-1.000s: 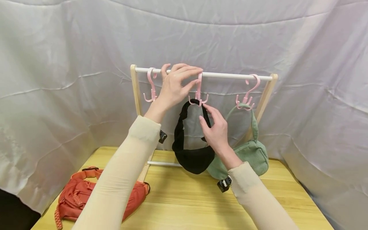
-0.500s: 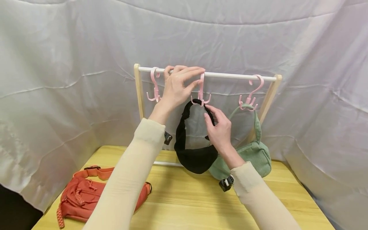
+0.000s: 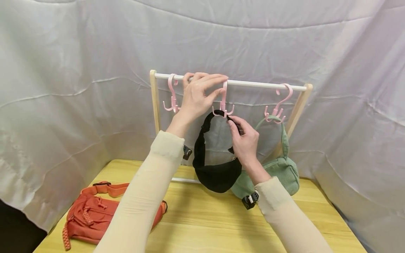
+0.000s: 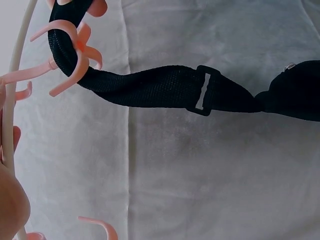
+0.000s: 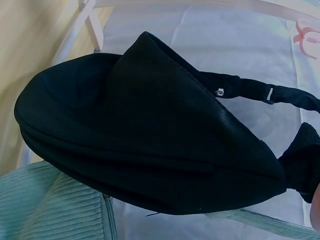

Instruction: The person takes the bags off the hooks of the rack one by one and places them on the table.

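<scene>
A black waist bag [image 3: 218, 177] hangs by its strap from the middle pink hook [image 3: 223, 100] on the rack's white rail. My left hand [image 3: 197, 95] lies over the rail and pinches that hook's upper part between thumb and forefinger. On the strap's right side, just below the prongs, my right hand [image 3: 246, 138] pinches the black strap. The left wrist view shows the strap [image 4: 150, 87] looped over the prongs, with a buckle [image 4: 202, 91] along it. In the right wrist view the bag's body [image 5: 150, 135] fills the middle, and only a fingertip shows at the edge.
A green corduroy bag [image 3: 283, 175] hangs from the right pink hook [image 3: 275, 111], partly behind the right hand. The left pink hook [image 3: 173, 96] bears no bag. An orange-red waist bag [image 3: 95, 214] lies on the wooden table [image 3: 196, 225], partly hidden by the left sleeve.
My right hand's fingers have closed on the black strap near the hook. The left hand keeps its place on the middle hook, while the whole view has shifted slightly.
</scene>
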Demonstrator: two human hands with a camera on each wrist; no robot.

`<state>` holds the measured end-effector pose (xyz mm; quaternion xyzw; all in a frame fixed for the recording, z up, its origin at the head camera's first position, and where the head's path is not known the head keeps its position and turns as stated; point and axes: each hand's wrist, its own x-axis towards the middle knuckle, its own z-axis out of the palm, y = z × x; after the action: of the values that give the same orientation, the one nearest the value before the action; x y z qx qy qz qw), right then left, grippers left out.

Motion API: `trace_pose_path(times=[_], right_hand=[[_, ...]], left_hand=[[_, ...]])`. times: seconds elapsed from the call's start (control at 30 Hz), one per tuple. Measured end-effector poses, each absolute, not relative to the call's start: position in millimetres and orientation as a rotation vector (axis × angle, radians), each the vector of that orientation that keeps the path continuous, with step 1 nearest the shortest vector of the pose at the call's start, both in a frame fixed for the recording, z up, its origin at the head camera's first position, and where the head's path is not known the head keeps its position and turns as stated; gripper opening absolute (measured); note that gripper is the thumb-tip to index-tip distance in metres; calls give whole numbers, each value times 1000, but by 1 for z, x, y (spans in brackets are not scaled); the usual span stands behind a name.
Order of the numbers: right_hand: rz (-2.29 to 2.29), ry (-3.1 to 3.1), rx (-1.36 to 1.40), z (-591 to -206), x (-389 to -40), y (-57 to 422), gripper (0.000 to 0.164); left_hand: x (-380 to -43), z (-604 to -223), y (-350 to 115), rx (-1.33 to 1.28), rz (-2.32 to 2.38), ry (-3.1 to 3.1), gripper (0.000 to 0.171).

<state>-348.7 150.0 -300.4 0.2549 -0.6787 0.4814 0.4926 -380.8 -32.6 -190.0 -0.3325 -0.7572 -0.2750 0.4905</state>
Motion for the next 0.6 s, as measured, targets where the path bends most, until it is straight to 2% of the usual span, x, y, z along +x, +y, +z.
trace_pose_path(times=[0.6], right_hand=[[1288, -1626, 554, -273, -319, 138, 12]], left_hand=[[-382, -190, -27, -797, -661, -1833, 34]])
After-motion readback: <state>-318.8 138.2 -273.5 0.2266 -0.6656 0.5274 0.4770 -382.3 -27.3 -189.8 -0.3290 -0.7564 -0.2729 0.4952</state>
